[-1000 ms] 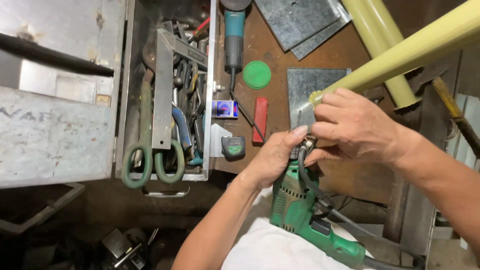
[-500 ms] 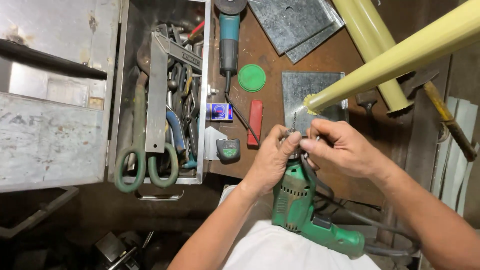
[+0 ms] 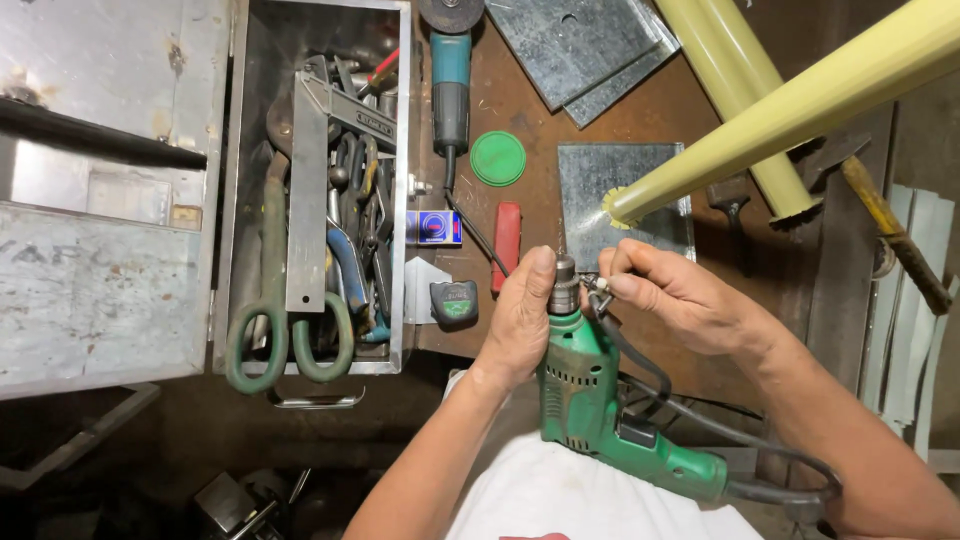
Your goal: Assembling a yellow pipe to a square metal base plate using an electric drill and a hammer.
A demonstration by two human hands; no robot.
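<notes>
Your left hand (image 3: 520, 320) is wrapped around the front of the green drill (image 3: 590, 400), thumb up beside its metal chuck (image 3: 563, 283). Your right hand (image 3: 685, 300) pinches a small chuck key (image 3: 598, 290) against the chuck's side. The drill lies at the tabletop's (image 3: 520, 110) near edge (over your lap), with an open toolbox (image 3: 315, 190) to its left.

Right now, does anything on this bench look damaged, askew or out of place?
Nothing looks broken or spilled. The left hand grips the green drill at its chuck; the right hand works a small key there. The open toolbox is a jumbled heap.
</notes>
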